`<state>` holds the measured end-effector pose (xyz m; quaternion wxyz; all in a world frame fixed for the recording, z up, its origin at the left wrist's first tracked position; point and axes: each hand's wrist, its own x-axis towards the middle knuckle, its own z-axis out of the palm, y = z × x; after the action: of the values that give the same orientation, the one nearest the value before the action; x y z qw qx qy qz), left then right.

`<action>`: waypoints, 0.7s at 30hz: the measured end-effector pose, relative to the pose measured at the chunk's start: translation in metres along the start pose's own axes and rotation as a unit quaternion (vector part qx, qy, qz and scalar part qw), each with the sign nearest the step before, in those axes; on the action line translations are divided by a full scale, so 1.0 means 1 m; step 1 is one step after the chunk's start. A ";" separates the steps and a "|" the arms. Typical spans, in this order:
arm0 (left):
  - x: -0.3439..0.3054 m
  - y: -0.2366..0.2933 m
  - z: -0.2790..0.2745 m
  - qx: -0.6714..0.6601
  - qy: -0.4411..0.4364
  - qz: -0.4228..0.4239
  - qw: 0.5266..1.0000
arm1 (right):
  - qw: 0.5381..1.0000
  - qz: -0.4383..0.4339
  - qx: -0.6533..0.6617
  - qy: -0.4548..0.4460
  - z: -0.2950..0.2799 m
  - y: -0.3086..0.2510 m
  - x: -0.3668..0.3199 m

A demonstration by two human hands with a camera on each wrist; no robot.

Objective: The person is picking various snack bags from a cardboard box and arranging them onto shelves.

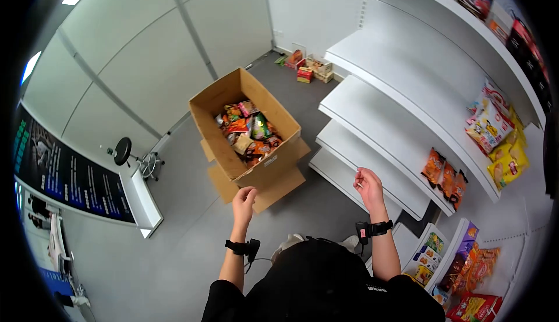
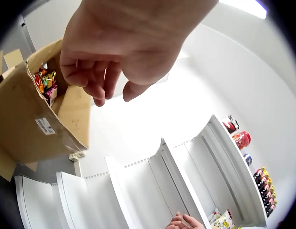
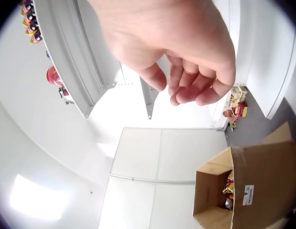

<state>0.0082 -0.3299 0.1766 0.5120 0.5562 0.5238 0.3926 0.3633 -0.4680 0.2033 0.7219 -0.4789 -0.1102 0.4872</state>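
Observation:
My left hand (image 1: 244, 204) hangs in the air just in front of the cardboard box (image 1: 269, 163), its fingers loosely curled with nothing in them. The left wrist view shows the same hand (image 2: 121, 52) with thumb and fingertips apart. My right hand (image 1: 370, 189) is held up before the white shelves (image 1: 372, 109), fingers relaxed and bent. In the right wrist view, no object shows between its fingers (image 3: 188, 90). Inside the tall box, whose flaps are folded outward, lies a heap of colourful snack bags (image 1: 260, 127).
Orange snack bags (image 1: 445, 177) stand on a middle shelf, with yellow bags (image 1: 510, 160) on the one above. Lower right, a small rack holds more bags (image 1: 483, 264). Small cartons (image 1: 305, 75) sit on the floor by the wall. A black stool (image 1: 123, 151) stands left.

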 end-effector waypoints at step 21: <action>0.078 -0.029 -0.070 0.003 0.102 -0.158 0.982 | 0.977 0.211 0.003 -0.029 0.121 0.098 0.183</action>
<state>-0.0544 -0.2443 0.1525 0.5098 0.4251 0.6559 0.3594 0.3209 -0.2433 0.1314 0.6009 -0.4751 -0.0260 0.6422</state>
